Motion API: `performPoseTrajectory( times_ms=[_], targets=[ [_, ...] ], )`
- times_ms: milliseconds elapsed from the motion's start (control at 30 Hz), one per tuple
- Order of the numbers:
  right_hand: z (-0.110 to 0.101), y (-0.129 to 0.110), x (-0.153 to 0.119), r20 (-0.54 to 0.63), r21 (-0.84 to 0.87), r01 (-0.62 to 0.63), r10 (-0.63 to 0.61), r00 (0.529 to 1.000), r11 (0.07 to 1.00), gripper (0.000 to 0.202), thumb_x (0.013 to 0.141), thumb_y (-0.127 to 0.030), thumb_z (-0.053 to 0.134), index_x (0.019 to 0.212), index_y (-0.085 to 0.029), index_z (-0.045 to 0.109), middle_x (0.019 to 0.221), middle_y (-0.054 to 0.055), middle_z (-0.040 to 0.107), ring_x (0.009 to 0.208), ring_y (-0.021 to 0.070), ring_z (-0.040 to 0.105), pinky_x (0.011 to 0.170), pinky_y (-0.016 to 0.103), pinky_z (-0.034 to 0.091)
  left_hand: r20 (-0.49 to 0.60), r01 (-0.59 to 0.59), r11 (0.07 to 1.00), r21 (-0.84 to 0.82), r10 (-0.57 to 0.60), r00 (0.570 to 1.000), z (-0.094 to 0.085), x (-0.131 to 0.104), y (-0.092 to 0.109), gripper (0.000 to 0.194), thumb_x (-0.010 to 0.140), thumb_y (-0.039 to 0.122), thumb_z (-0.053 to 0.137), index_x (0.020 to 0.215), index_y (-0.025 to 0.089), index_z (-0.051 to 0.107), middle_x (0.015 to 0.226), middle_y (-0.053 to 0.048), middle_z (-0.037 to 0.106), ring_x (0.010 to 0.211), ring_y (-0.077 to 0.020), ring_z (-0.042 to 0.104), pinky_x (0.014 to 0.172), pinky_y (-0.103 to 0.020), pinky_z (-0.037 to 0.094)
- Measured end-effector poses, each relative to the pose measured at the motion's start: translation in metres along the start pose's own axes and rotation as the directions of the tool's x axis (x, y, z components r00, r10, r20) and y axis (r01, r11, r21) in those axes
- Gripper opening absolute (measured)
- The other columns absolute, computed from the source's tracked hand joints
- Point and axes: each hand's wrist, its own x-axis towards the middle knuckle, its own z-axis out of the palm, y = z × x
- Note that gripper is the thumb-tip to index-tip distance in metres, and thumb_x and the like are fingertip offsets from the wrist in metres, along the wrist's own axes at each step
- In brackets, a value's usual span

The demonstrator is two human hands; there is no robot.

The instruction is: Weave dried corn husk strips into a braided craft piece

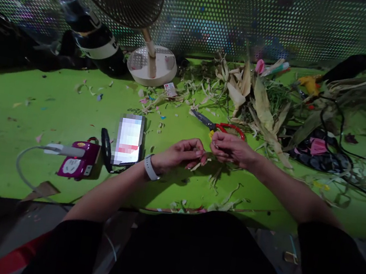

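Over the green table, my left hand (182, 154) is closed in a pinch on a small pale piece of corn husk (196, 165), whose end sticks out below the fingertips. My right hand (230, 149) almost touches it, fingers pinched together; whatever they hold is too small to make out. Just behind the right hand lie scissors (205, 120) with red handles, their blades pointing to the left. Thin husk shreds (213, 180) are scattered beneath both hands. A white wristband (150, 167) circles my left wrist.
Left of my hands, a lit phone (129, 141) leans on a stand beside a purple power adapter (75, 162) with a cable. Behind stand a fan (152, 67) and dark bottle (97, 43). Dried husks (262, 105), a yellow glue gun (309, 85) and its black cord (340, 147) occupy the right.
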Motion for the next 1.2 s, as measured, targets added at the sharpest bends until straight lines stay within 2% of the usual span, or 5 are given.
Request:
performPoseTrajectory(
  times_ms=[367, 500, 733, 1033, 1200],
  targets=[
    [-0.006, 0.008, -0.003, 0.02, -0.215, -0.053, 0.058, 0.998, 0.975, 0.026, 0.087, -0.04, 0.06, 0.082, -0.019, 0.046, 0.06, -0.009, 0.043, 0.044, 0.0027, 0.03, 0.042, 0.017, 0.021, -0.014, 0.214, 0.977, 0.0, -0.214, 0.977, -0.012, 0.0, 0.007, 0.021, 0.082, 0.029, 0.067, 0.078, 0.013, 0.054, 0.071, 0.0, 0.066, 0.041, -0.0003, 0.04, 0.04, -0.015, 0.025],
    [-0.007, 0.001, -0.004, 0.021, -0.397, 0.046, -0.041, 0.999, 0.917, 0.029, 0.089, -0.046, 0.057, 0.083, -0.019, 0.048, 0.073, -0.002, 0.057, 0.056, 0.0079, 0.05, 0.052, 0.021, 0.041, -0.081, 0.198, 0.972, -0.126, -0.209, 0.975, -0.013, 0.004, 0.002, 0.025, 0.076, 0.03, 0.074, 0.077, 0.012, 0.057, 0.071, -0.001, 0.066, 0.048, -0.0033, 0.051, 0.044, -0.016, 0.034],
    [-0.01, -0.015, -0.007, 0.16, -0.865, 0.379, -0.536, 0.829, 0.328, 0.018, 0.091, -0.034, 0.057, 0.081, -0.02, 0.06, 0.093, 0.007, 0.063, 0.093, 0.018, 0.059, 0.085, 0.035, 0.046, -0.249, 0.23, 0.938, -0.261, -0.295, 0.922, -0.017, 0.012, -0.007, 0.026, 0.064, 0.026, 0.084, 0.07, 0.008, 0.067, 0.063, -0.001, 0.064, 0.049, -0.0013, 0.051, 0.04, -0.011, 0.031],
    [0.002, -0.019, 0.025, 0.348, -0.901, 0.428, -0.471, 0.81, 0.07, 0.014, 0.092, -0.028, 0.054, 0.085, -0.018, 0.062, 0.095, 0.009, 0.061, 0.089, 0.0184, 0.059, 0.078, 0.033, 0.048, -0.295, 0.242, 0.962, -0.125, -0.269, 0.917, -0.001, 0.008, -0.01, 0.025, 0.058, 0.023, 0.085, 0.072, 0.01, 0.07, 0.056, 0.0, 0.064, 0.045, -0.0047, 0.052, 0.043, -0.017, 0.037],
    [0.005, -0.006, 0.031, 0.262, -0.942, 0.336, -0.596, 0.759, 0.013, 0.017, 0.09, -0.03, 0.054, 0.099, -0.018, 0.061, 0.12, 0.015, 0.054, 0.1, 0.0216, 0.057, 0.076, 0.034, 0.049, -0.351, 0.148, 0.987, -0.054, -0.158, 0.923, 0.003, 0.007, -0.012, 0.028, 0.059, 0.03, 0.084, 0.068, 0.012, 0.064, 0.056, 0.002, 0.064, 0.046, -0.0064, 0.056, 0.043, -0.017, 0.038]
  ],
)
